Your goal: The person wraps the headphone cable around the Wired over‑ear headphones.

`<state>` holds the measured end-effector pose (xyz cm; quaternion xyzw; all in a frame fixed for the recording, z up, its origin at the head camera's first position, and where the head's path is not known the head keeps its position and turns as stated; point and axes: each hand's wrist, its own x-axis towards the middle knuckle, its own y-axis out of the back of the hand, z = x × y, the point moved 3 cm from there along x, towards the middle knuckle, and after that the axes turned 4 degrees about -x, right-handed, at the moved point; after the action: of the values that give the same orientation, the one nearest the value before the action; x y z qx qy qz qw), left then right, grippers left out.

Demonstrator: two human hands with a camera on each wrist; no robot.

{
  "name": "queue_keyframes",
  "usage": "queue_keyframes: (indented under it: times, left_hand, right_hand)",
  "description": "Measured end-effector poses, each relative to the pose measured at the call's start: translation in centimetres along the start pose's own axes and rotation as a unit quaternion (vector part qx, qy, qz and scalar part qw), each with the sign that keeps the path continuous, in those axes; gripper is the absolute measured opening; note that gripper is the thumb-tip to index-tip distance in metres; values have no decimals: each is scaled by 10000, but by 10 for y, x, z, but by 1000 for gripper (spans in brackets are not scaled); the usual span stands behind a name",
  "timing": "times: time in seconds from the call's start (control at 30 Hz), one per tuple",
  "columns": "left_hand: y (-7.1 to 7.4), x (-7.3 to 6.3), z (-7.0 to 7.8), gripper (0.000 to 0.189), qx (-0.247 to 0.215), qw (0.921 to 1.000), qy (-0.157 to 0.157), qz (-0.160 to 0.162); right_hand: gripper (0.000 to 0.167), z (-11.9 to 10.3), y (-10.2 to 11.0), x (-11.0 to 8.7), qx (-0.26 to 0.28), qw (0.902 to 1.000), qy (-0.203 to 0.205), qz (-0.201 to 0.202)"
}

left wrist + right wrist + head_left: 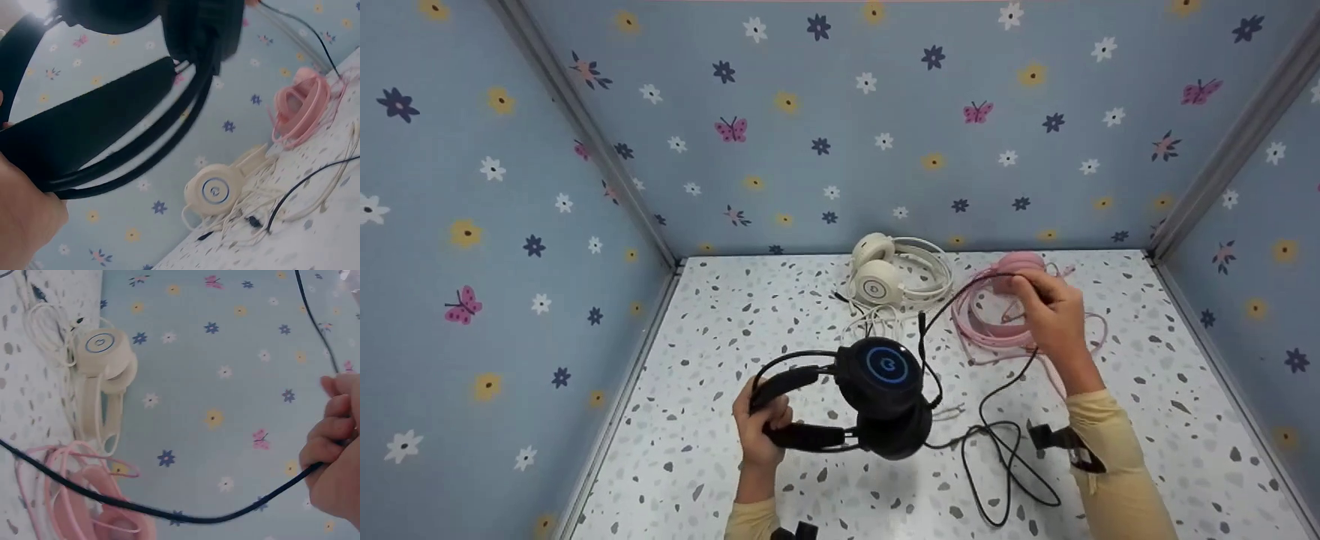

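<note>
My left hand [761,424] grips the headband of a pair of black headphones [885,375], held up over the table with the ear cups to the right. One cup carries a blue ring logo. In the left wrist view the headband [95,124] of these headphones runs up from the left hand [28,219]. My right hand [1050,307] holds the black cable [967,285], raised above the pink headphones. In the right wrist view the fingers of the right hand [334,444] curl round this cable [214,519]. More of the cable lies looped on the table below.
White headphones [877,281] with a coiled cord lie at the table's back, near the wall. Pink headphones [1020,262] with a looped pink cable [982,337] lie to their right. Flowered panels [885,112] enclose the speckled white table [697,337] at the back and sides.
</note>
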<state>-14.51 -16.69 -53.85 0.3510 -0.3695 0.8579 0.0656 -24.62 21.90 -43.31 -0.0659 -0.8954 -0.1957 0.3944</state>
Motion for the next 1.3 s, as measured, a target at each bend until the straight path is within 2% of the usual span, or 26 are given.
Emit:
queue_keyframes:
  times: [0.03,0.1,0.13,0.2,0.27,0.33,0.4,0.47,0.53,0.6,0.67,0.73,0.77,0.83,0.9,0.93,1.0,1.1,1.2,1.3]
  left_hand:
    - [1,0,0,28,244,9997,38,30]
    - [1,0,-1,22,789,9968,71,-89]
    - [0,-1,-1,20,1052,9942,68,-213]
    - [-3,0,-1,16,1526,9873,50,-433]
    - [-9,0,-2,15,1885,9800,36,-637]
    - [-13,1,-2,18,2131,9741,19,-758]
    - [-15,1,-2,21,2239,9716,0,-766]
    - [-14,1,-3,21,2174,9738,-4,-673]
    - [-9,-1,-4,21,1953,9799,-10,-418]
    - [-2,-3,-3,20,1519,9882,-50,-174]
    - [7,-5,-1,21,987,9950,-127,-29]
    - [14,-6,2,29,349,9992,-171,4]
    - [17,-6,3,30,16,9998,-169,-61]
    - [18,-5,4,28,-613,9979,-87,-186]
    - [12,-3,3,24,-1215,9921,55,-310]
    - [8,0,1,21,-1460,9886,119,-351]
    - [-3,6,-4,20,-1860,9820,206,-244]
    - [-22,18,-14,23,-2084,9773,228,308]
    - [-36,31,-23,20,-1649,9777,139,1289]
    - [-43,41,-29,16,-632,9734,-62,2201]
  right_hand:
    - [11,-11,1,1,256,9989,372,138]
    - [14,-37,-1,5,418,9926,1143,36]
    - [16,-49,-5,6,276,9889,1452,-133]
    - [17,-69,-14,11,-410,9806,1840,-544]
    - [12,-79,-25,15,-1057,9691,2008,-970]
    - [9,-83,-31,20,-1392,9608,2018,-1293]
    - [10,-84,-30,21,-1219,9596,1998,-1564]
    - [13,-83,-21,16,-764,9638,1933,-1670]
    - [12,-82,-5,7,-247,9710,1809,-1547]
    - [9,-80,13,0,-39,9807,1586,-1145]
    - [6,-80,29,-4,-102,9905,1263,-532]
    - [5,-78,40,-3,-517,9959,734,89]
    - [4,-70,44,-3,-793,9954,375,381]
    - [7,-46,45,-4,-1414,9862,-331,794]
    - [14,-14,38,-9,-1998,9703,-1081,829]
    - [17,4,31,-13,-2226,9625,-1397,667]
    - [23,31,10,-24,-2565,9478,-1895,-28]
    - [25,44,-32,-49,-2845,9238,-2187,-1333]
    - [22,31,-71,-79,-2984,9054,-1962,-2295]
    - [26,-2,-99,-105,-3074,8963,-1535,-2805]
